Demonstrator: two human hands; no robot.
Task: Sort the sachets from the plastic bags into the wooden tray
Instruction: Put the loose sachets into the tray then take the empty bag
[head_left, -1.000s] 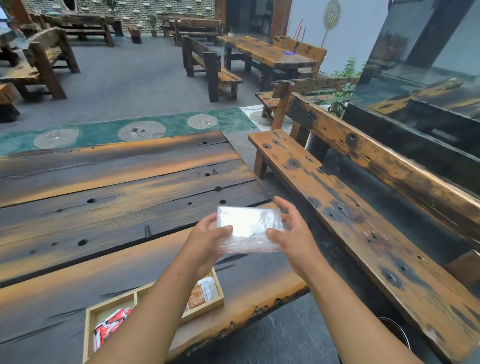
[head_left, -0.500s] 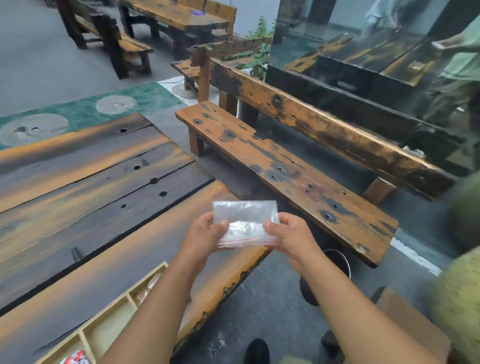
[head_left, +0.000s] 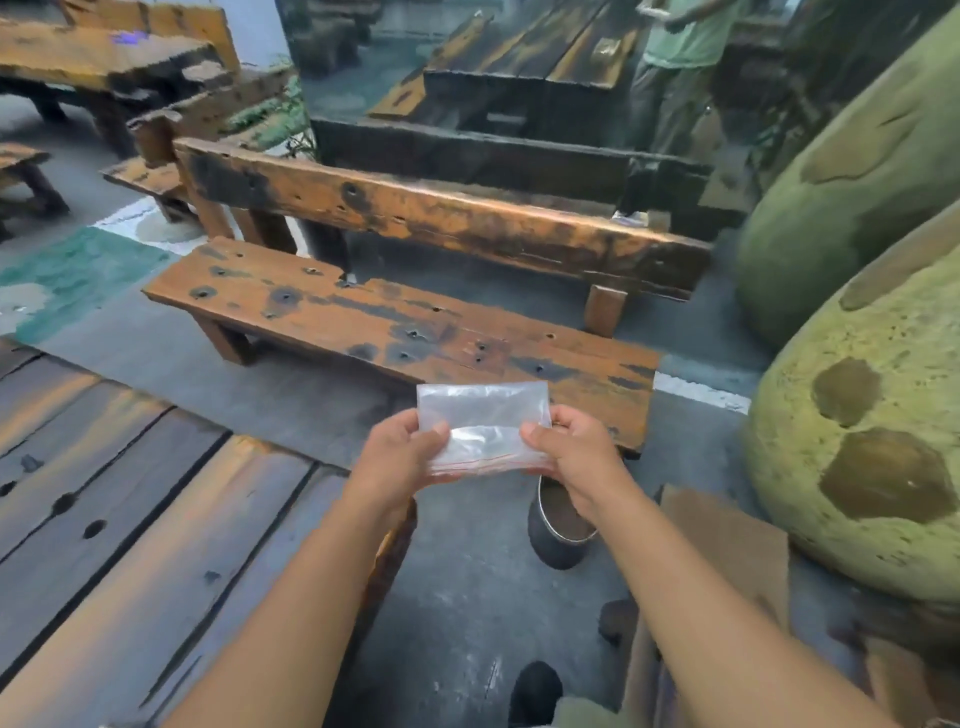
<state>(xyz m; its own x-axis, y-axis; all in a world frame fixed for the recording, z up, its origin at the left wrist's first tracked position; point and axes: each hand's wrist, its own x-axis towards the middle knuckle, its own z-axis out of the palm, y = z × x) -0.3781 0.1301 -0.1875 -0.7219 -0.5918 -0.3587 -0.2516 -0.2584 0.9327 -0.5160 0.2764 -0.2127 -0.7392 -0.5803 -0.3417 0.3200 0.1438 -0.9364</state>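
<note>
A clear plastic bag (head_left: 483, 423) with a red zip line along its lower edge is held up in front of me, past the table's right edge. My left hand (head_left: 397, 457) pinches its left side. Its right side is pinched by my right hand (head_left: 574, 457). The bag looks empty. The wooden tray and the sachets are out of view.
The dark plank table (head_left: 130, 519) fills the lower left. A wooden bench (head_left: 363, 322) stands ahead. A metal bucket (head_left: 558, 530) sits on the floor under my right hand, with a cardboard box (head_left: 727, 551) and large green boulders (head_left: 857, 467) to the right. A person stands at top right.
My view has swung right, away from the table; the wooden tray has left the frame. Both hands still hold the bag, now over the floor near the bucket.
</note>
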